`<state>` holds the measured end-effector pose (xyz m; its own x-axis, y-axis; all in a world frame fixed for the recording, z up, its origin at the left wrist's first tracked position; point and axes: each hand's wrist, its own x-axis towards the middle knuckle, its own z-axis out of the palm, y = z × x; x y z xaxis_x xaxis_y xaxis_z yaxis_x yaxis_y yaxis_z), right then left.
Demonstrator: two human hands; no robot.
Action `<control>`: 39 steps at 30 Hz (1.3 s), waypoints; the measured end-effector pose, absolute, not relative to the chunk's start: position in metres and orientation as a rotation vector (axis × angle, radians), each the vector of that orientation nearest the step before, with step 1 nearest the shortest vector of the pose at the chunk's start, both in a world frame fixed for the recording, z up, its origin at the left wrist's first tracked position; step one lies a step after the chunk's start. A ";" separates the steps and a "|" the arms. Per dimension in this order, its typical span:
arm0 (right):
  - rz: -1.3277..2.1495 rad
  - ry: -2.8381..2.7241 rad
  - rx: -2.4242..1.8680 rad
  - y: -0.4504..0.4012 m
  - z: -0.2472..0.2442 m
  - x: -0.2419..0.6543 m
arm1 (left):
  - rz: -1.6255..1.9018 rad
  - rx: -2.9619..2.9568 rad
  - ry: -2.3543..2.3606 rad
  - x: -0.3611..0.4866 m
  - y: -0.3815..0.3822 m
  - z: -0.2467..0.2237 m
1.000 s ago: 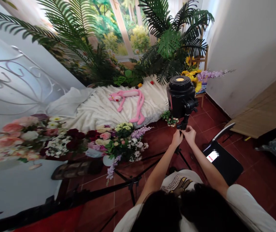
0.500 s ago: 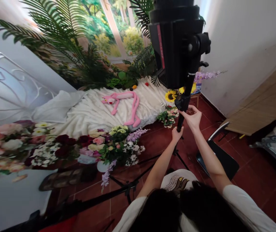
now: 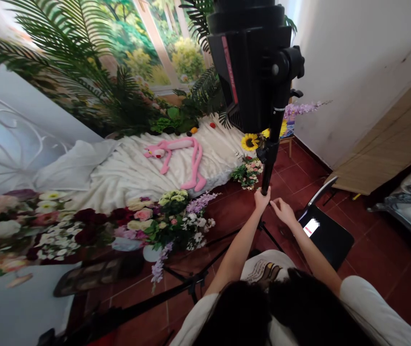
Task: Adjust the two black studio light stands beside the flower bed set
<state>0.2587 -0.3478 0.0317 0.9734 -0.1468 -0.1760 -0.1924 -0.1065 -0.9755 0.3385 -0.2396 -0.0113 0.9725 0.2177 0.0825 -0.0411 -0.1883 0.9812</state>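
One lamp (image 3: 248,77), black with a red stripe (image 3: 229,67) on its side, sits at the head of a black pole (image 3: 270,168), above the grip. The left hand (image 3: 262,198) is closed round the pole, fingers wrapped about it. The right hand (image 3: 283,211) lies just beside that grip, to its right and slightly lower, with thumb and fingertips bent close together; whether they pinch any part cannot be told. A dark collar (image 3: 263,153) is on the pole, between the grip and the lamp.

Near the grip, above and to its left, small flowers (image 3: 247,172) are noted, with a sunflower (image 3: 250,142) beyond. To the right of the grip stands a chair (image 3: 335,240) with a black seat; a white rectangle (image 3: 311,228) lies on it, partly masked by blurred squares.

Left of the grip, large mixed blooms (image 3: 171,218) form a long row. Beyond them a pink toy (image 3: 195,161) lies on a white cover (image 3: 126,168). Farther left is a metal headboard (image 3: 18,166). Palm fronds (image 3: 82,43) and a garden backdrop (image 3: 187,55) stand well beyond the grip. Red tiles (image 3: 374,259) make up the floor below.
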 end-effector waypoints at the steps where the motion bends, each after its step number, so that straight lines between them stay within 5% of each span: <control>1: 0.112 0.324 -1.529 -0.345 0.024 0.258 | 0.239 1.759 0.128 0.338 -0.240 -0.011; 6: 0.477 0.760 -0.058 -0.320 0.007 0.268 | 0.231 1.787 0.117 0.337 -0.240 -0.011; 8: 0.519 0.767 0.170 -0.316 0.006 0.271 | 0.242 1.787 0.121 0.337 -0.240 -0.011; 22: 0.452 0.682 -0.173 -0.274 -0.016 0.254 | 0.066 1.678 -0.089 0.323 -0.211 -0.003; 31: 0.855 0.494 -0.462 -0.167 -0.008 0.268 | 0.506 1.687 0.372 0.271 -0.049 -0.021; 39: 1.452 0.206 -0.535 -0.011 0.022 0.207 | 1.017 1.568 0.927 0.116 0.090 -0.028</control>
<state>0.2066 -0.0114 0.0222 0.1264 0.8852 -0.4478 -0.9749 0.0273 -0.2211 0.1158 0.0898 -0.0276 0.3503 0.9228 0.1606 0.0748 -0.1985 0.9772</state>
